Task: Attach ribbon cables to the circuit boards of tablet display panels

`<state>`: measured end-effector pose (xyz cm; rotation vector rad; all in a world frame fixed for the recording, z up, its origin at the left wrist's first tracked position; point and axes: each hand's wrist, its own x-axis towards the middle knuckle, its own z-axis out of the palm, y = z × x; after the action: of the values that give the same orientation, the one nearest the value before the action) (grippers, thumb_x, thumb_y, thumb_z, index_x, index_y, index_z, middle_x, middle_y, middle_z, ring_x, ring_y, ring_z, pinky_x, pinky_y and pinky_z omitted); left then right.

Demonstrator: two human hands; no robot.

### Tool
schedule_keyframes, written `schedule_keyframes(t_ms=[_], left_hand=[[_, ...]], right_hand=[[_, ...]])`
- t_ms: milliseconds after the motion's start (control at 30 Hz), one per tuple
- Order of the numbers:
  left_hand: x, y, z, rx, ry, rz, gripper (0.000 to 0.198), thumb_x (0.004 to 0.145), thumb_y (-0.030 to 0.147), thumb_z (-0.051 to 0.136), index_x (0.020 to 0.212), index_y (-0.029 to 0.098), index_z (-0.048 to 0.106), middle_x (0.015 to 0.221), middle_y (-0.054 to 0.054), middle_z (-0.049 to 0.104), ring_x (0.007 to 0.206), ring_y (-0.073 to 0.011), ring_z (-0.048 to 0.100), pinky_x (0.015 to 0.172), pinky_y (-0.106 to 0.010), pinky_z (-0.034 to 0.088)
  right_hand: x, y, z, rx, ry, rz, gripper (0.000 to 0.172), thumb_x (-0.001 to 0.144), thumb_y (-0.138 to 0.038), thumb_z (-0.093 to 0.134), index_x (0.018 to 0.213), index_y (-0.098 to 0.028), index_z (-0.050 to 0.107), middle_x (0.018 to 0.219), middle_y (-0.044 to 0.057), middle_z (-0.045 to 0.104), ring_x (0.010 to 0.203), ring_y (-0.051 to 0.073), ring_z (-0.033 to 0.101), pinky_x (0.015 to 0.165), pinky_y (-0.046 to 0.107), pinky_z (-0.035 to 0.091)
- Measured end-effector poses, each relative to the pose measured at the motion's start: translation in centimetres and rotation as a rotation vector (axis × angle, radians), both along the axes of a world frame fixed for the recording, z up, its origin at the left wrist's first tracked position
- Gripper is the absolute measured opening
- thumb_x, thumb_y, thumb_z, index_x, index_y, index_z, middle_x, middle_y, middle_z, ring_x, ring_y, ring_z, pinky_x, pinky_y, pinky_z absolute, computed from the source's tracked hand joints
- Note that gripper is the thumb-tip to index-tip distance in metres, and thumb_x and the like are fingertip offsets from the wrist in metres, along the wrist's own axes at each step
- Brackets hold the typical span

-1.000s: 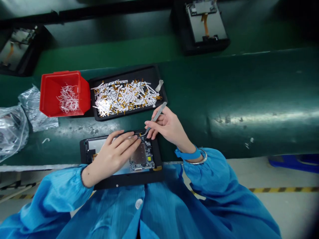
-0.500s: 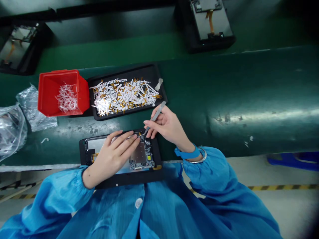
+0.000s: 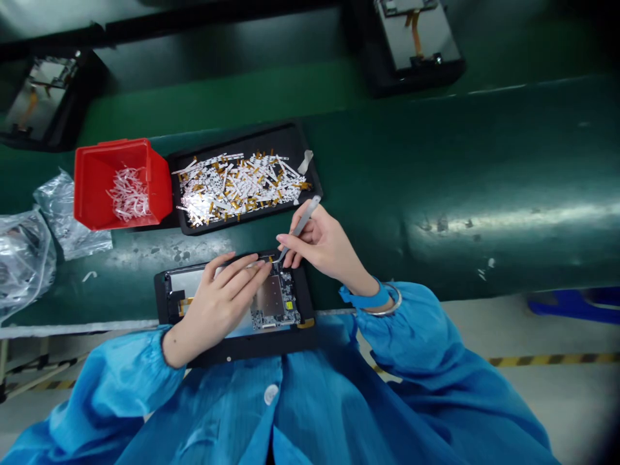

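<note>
An opened tablet lies face down in front of me at the bench edge. Its circuit board shows a metal shield and a yellow sticker. Across its upper middle rests my left hand, fingers stretched out, fingertips at the board's top edge. My right hand pinches a pair of grey tweezers, bent tips pointing down at the top edge beside my left fingertips. A small gold-coloured piece sits at those tips; whether they grip it I cannot tell.
Behind the tablet lies a black tray of white and gold flex strips. Left of it stands a red bin with white scraps, then clear plastic bags. More opened devices sit on black blocks at the back.
The view has shifted slightly. Both hands keep nearly the same place on the tablet, and the tweezers stay at its top edge.
</note>
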<state>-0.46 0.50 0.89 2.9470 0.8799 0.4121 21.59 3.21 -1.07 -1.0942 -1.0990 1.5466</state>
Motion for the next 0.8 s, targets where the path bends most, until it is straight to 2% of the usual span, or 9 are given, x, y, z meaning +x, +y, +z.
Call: schedule_keyframes(t_ms=[233, 367, 533, 667, 733, 800], left_hand=[[-0.4, 0.2, 0.4, 0.062, 0.098, -0.061, 0.035, 0.097, 0.008, 0.049, 0.131, 0.01, 0.055, 0.127, -0.005, 0.067, 0.122, -0.022, 0.058, 0.113, -0.047, 0.033], [-0.1, 0.6, 1.5, 0.159, 0.198, -0.134, 0.033, 0.099, 0.009, 0.043, 0.128, 0.007, 0.058, 0.123, -0.007, 0.068, 0.119, -0.0251, 0.059, 0.106, -0.048, 0.039], [1.0, 0.9, 2.9, 0.223, 0.23, -0.213, 0.027, 0.096, 0.007, 0.046, 0.113, 0.004, 0.067, 0.107, -0.008, 0.071, 0.109, -0.0255, 0.062, 0.104, -0.047, 0.044], [1.0, 0.5, 2.9, 0.187, 0.279, -0.179, 0.029, 0.095, 0.009, 0.051, 0.121, 0.003, 0.061, 0.115, -0.011, 0.068, 0.115, -0.0259, 0.058, 0.108, -0.047, 0.04], [0.8, 0.2, 2.7, 0.125, 0.262, -0.152, 0.031, 0.095, 0.012, 0.052, 0.125, 0.005, 0.058, 0.124, -0.012, 0.063, 0.119, -0.0265, 0.054, 0.107, -0.046, 0.039], [0.8, -0.2, 2.4, 0.041, 0.193, -0.131, 0.026, 0.096, 0.017, 0.054, 0.12, 0.009, 0.059, 0.123, -0.012, 0.062, 0.112, -0.0263, 0.055, 0.097, -0.043, 0.043]], right_hand=[[0.0, 0.0, 0.3, 0.033, -0.026, -0.001, 0.037, 0.079, -0.036, 0.075, 0.086, -0.023, 0.042, 0.064, -0.006, 0.065, 0.047, 0.014, 0.067, 0.041, 0.021, 0.054], [-0.2, -0.1, 0.4, 0.072, -0.086, -0.001, 0.036, 0.079, -0.035, 0.076, 0.086, -0.023, 0.043, 0.064, -0.006, 0.064, 0.047, 0.014, 0.067, 0.042, 0.021, 0.055], [-0.6, -0.5, 0.4, 0.13, -0.142, -0.039, 0.036, 0.08, -0.04, 0.076, 0.085, -0.023, 0.044, 0.065, -0.006, 0.064, 0.047, 0.013, 0.066, 0.044, 0.022, 0.053], [0.8, -1.9, 1.4, 0.189, -0.2, -0.163, 0.035, 0.082, -0.047, 0.072, 0.083, -0.024, 0.046, 0.064, -0.005, 0.065, 0.054, 0.014, 0.068, 0.052, 0.024, 0.055], [2.1, -3.4, 2.2, 0.174, -0.274, -0.144, 0.034, 0.09, -0.05, 0.061, 0.076, -0.022, 0.048, 0.064, -0.002, 0.066, 0.056, 0.012, 0.066, 0.055, 0.024, 0.054], [3.3, -5.4, 2.8, 0.104, -0.337, -0.073, 0.042, 0.098, -0.051, 0.047, 0.068, -0.021, 0.047, 0.063, 0.0, 0.066, 0.047, 0.009, 0.059, 0.049, 0.022, 0.048]])
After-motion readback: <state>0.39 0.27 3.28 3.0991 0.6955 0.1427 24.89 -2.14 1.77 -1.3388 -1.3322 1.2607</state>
